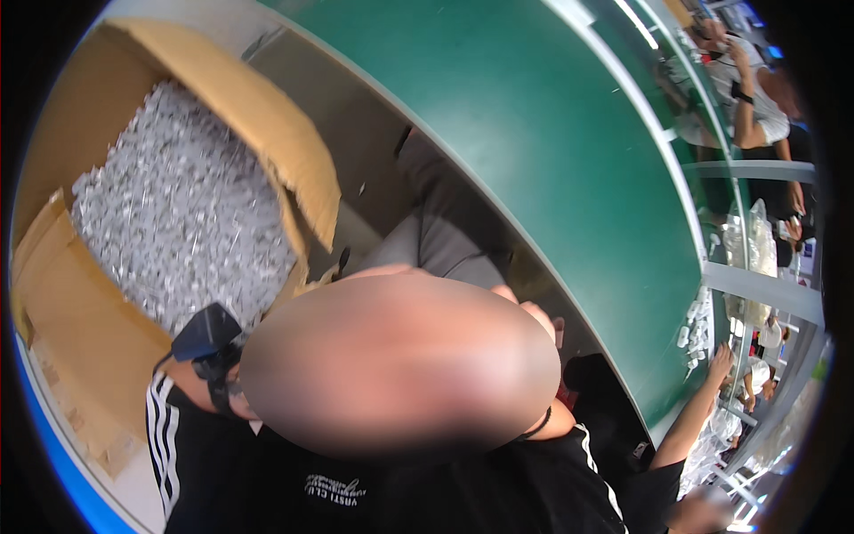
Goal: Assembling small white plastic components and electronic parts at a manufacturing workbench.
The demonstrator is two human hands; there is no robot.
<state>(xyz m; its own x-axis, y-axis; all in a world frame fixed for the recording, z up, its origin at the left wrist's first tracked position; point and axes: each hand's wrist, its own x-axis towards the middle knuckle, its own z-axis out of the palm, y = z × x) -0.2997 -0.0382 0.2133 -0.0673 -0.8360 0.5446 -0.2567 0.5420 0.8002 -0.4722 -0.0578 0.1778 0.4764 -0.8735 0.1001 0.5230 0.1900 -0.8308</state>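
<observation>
A large blurred patch covers the middle of the view and hides most of both my hands. My left arm, with a black device (pixel 210 343) strapped at the wrist, runs into this patch, so I cannot make out the left fingers. A dark band (pixel 544 424) circles my right wrist. At the patch's right edge some fingertips (pixel 537 316) show, seemingly of my right hand (pixel 537 316); what they hold, if anything, is hidden. Left of my hands stands an open cardboard box (pixel 236 93), heaped with small pale translucent parts (pixel 187 196).
A green tabletop (pixel 534 133) with a pale edge stretches along my right. Small white parts (pixel 698 334) lie at its far right, where another person's hand (pixel 721 360) reaches. Grey metal frames (pixel 765 289), clear plastic bags (pixel 752 249) and more people are beyond. My grey-clad legs (pixel 422 236) are beside the table.
</observation>
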